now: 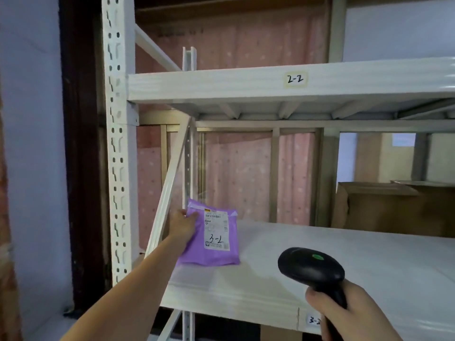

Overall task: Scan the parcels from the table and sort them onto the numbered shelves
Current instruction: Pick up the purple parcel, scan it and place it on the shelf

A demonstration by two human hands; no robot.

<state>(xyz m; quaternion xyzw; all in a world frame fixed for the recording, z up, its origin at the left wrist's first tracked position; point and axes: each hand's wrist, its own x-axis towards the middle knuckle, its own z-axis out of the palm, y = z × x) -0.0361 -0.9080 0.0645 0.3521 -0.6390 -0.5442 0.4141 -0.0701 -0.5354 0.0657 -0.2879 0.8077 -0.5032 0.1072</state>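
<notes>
A purple parcel with a white label handwritten "3-2" lies at the left end of the white shelf tagged "3-2". My left hand holds its upper left edge, thumb on top. Lower right, my right hand grips the handle of a black barcode scanner, whose head points toward the shelf. Above is the shelf marked "2-2".
A brown cardboard box stands at the back right of the 3-2 shelf. A white perforated upright and a diagonal brace frame the left side. A pink curtain hangs behind the rack.
</notes>
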